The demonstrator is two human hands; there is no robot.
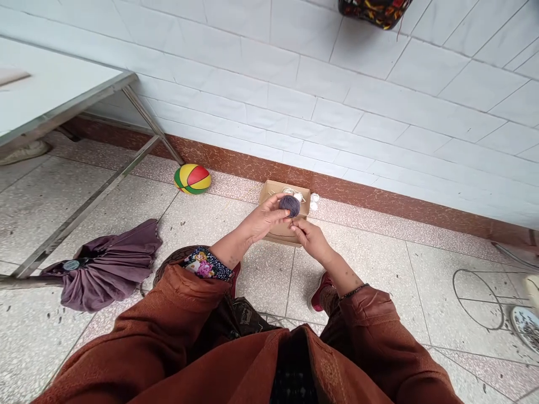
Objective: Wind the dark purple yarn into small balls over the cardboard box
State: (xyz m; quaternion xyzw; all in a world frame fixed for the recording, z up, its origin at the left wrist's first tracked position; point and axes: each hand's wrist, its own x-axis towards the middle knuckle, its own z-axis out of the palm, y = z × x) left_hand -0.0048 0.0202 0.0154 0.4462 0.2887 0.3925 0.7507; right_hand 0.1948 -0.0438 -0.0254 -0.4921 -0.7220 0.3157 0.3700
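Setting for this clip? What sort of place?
Indoors, probably a home or small household workspace: white tiled wall, multicoloured ball on the speckled floor, and a metal-framed table. Exact use unclear.

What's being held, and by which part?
A dark yarn ball, held at its left side by the left hand; the right hand seems to pinch its strand.

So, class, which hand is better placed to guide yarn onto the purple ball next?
Probably the right hand: it seems to pinch a strand just below the purple ball, while the left hand is already occupied holding that ball.
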